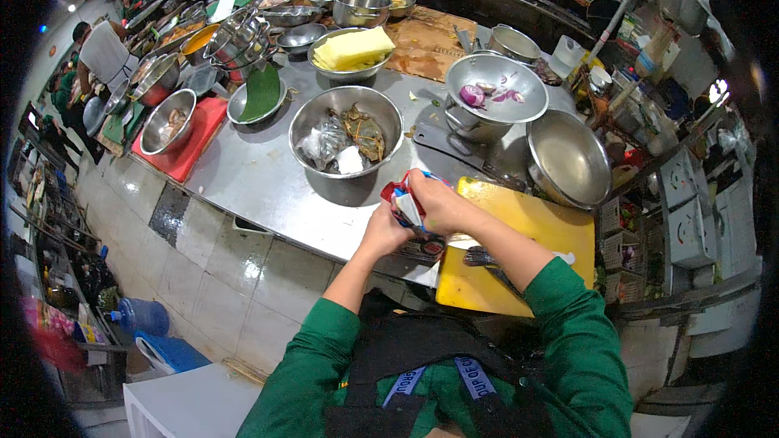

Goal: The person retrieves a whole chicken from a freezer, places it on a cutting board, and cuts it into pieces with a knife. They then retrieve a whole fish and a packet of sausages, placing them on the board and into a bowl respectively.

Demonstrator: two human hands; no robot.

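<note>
Both my hands are closed on a crumpled red, blue and white packet (407, 204) just off the table's front edge. My left hand (385, 231) grips its lower left side, and my right hand (438, 201) grips its upper right. What is inside the packet does not show. Beyond them a steel bowl (302, 146) holds brown dried leaves (363, 131), clear plastic bags and a white lump (350, 160). Beneath my right forearm lies a yellow cutting board (560, 235), with a dark-handled utensil (480, 256) on it, partly hidden.
At right, a steel colander (527, 85) with onion pieces rests on a pot, beside a large pan of liquid (570, 154). A bowl of yellow blocks (353, 50), a green-leaf bowl (261, 95) and a red board (199, 146) stand farther off. A person (107, 53) works at far left.
</note>
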